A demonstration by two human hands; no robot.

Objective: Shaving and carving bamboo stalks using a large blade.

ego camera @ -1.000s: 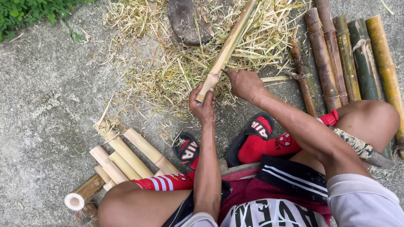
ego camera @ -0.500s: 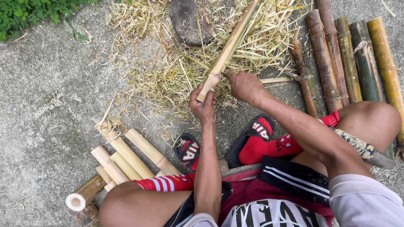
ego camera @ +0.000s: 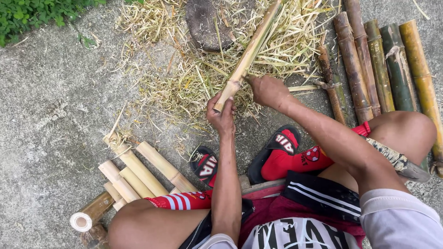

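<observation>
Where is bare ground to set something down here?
Bare concrete lies left, between the greenery, shavings and peeled bamboo pieces. Crowded: shavings around both hands, and the bamboo poles on the right.

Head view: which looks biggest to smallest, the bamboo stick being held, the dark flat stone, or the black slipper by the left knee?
1. bamboo stick, longest by far, held by left hand and right hand.
2. dark flat stone, partly under straw.
3. black slipper, partly hidden, so unsure.
</observation>
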